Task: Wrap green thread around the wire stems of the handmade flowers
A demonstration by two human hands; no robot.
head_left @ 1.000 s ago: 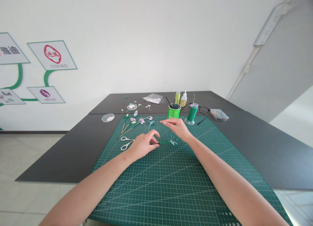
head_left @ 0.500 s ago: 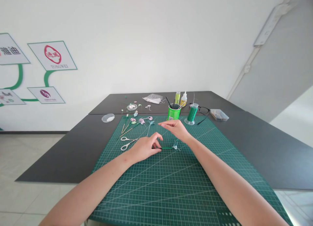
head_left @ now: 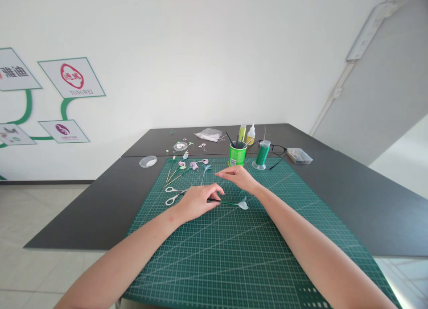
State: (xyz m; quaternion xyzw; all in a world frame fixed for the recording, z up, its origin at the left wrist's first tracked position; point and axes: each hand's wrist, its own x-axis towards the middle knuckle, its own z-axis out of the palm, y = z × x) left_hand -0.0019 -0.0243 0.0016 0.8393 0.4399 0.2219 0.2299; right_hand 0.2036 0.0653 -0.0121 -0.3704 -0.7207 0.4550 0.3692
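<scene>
My left hand (head_left: 199,203) is closed in a pinch on the dark end of a thin stem. The stem (head_left: 228,203) is wrapped in green and points right, low over the green cutting mat (head_left: 240,255). At its tip is a pale bluish-white flower (head_left: 243,204). Above and slightly right of it, my right hand (head_left: 241,178) is raised with its fingertips pinched together and pointing left. Whatever lies between those fingertips is too fine to make out. White-handled scissors (head_left: 171,200) lie just left of my left hand, their blades partly hidden behind it.
Several small flowers on sticks (head_left: 180,167) lie beyond my left hand. A green can with tools (head_left: 237,155), a green thread spool (head_left: 262,154), glasses (head_left: 279,150), a glue bottle (head_left: 251,135) and a clear box (head_left: 299,155) stand behind. A shallow dish (head_left: 147,162) sits left.
The flower on the stem has turned, showing its petals more broadly. My left fingers have shifted slightly on the stem; my right hand has moved a little left.
</scene>
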